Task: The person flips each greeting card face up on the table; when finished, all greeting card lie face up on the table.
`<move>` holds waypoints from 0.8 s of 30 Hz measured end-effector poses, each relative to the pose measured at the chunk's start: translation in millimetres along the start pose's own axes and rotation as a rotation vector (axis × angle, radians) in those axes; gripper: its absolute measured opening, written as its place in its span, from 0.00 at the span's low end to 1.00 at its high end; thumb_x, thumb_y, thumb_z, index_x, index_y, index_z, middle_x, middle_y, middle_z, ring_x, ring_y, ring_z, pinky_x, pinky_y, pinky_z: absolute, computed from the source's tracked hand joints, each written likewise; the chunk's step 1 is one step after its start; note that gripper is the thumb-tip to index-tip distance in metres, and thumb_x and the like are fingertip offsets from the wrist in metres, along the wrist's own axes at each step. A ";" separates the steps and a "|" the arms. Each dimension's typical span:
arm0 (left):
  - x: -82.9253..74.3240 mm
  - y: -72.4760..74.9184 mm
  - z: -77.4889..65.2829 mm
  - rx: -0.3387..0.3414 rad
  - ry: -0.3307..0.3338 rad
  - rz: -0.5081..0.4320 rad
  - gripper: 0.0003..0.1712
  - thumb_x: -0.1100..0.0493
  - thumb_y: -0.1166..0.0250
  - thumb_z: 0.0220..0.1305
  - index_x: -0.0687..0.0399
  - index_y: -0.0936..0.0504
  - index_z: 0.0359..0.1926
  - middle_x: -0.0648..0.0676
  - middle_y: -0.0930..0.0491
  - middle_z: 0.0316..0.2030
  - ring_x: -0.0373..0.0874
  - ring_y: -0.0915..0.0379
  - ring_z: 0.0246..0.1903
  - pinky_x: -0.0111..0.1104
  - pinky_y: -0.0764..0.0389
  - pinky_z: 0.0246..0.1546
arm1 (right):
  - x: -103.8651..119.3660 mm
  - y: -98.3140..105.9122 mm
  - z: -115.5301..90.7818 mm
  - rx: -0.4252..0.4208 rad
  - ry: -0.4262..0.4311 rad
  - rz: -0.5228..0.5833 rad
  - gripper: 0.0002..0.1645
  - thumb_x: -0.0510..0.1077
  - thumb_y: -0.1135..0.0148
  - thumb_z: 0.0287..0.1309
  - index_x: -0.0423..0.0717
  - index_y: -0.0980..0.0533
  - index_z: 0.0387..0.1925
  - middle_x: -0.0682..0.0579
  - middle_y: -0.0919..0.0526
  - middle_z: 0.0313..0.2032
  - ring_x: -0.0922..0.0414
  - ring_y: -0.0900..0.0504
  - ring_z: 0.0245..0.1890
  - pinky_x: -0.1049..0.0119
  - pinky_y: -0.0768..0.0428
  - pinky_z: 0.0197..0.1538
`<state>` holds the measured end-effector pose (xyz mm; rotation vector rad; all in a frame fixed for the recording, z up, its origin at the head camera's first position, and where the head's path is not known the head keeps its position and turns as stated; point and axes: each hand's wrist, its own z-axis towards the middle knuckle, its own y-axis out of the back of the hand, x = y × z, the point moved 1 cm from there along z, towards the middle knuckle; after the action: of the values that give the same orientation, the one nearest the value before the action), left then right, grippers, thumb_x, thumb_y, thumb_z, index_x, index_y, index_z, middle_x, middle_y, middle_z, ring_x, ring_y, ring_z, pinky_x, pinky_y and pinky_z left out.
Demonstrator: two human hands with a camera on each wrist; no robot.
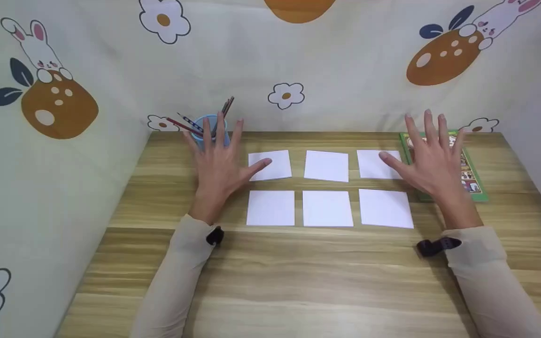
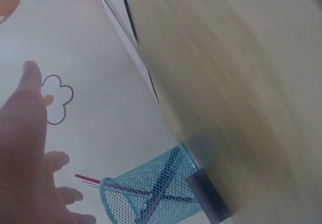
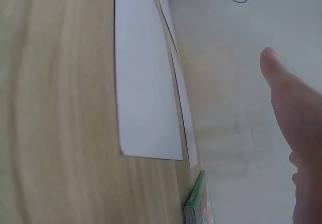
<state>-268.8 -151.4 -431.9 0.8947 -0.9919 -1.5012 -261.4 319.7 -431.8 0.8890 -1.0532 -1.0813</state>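
Several white cards lie in two rows on the wooden table, among them the front left card (image 1: 270, 208), the back middle card (image 1: 326, 165) and the front right card (image 1: 385, 208). With fingers spread and straight, my left hand (image 1: 219, 171) hovers at the left end of the rows, its thumb over the back left card (image 1: 277, 164) in the head view. My right hand (image 1: 435, 164) is likewise spread at the right end, overlapping the back right card (image 1: 369, 164) and a green picture book (image 1: 479, 195). Neither hand holds anything.
Behind my left hand stands a blue mesh pen cup (image 2: 151, 189) with several pencils (image 1: 190, 123). A patterned cloth (image 1: 355, 65) rises along the back and sides of the table (image 1: 317, 281). Each wrist wears a dark strap (image 1: 215, 236).
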 end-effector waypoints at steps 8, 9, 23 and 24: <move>-13.1 3.5 0.2 0.018 -0.007 -0.013 0.68 0.04 0.57 0.56 0.35 0.48 0.88 0.60 0.61 0.89 0.65 0.72 0.88 0.78 0.69 0.79 | 1.7 3.1 -3.8 -0.009 0.023 0.022 0.61 0.85 0.48 0.63 0.66 0.52 0.88 0.47 0.66 0.89 0.40 0.70 0.89 0.25 0.78 0.81; -17.7 4.5 -0.4 0.016 -0.017 -0.028 0.68 0.05 0.56 0.57 0.36 0.45 0.87 0.61 0.59 0.89 0.65 0.70 0.88 0.77 0.67 0.79 | 1.9 4.5 -5.7 -0.013 0.029 0.036 0.61 0.84 0.47 0.64 0.65 0.50 0.88 0.47 0.65 0.89 0.41 0.69 0.89 0.26 0.76 0.82; -110.5 9.5 -13.1 -0.037 -0.316 -0.298 0.41 0.27 0.37 0.73 0.50 0.21 0.72 0.56 0.21 0.73 0.54 0.27 0.75 0.53 0.28 0.78 | 16.0 14.2 -33.1 0.089 0.081 0.230 0.47 0.70 0.33 0.69 0.52 0.31 0.78 0.39 0.28 0.77 0.34 0.30 0.76 0.26 0.31 0.72; -117.0 8.4 -14.1 -0.024 -0.333 -0.309 0.38 0.30 0.37 0.74 0.49 0.21 0.72 0.55 0.19 0.70 0.53 0.25 0.72 0.51 0.25 0.76 | 16.3 12.7 -33.7 0.117 0.084 0.236 0.45 0.70 0.33 0.69 0.51 0.30 0.77 0.39 0.25 0.75 0.34 0.27 0.74 0.27 0.28 0.70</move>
<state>-236.2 -38.0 -426.2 0.8229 -1.1061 -1.9659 -223.8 309.2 -425.4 0.8708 -1.1290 -0.7858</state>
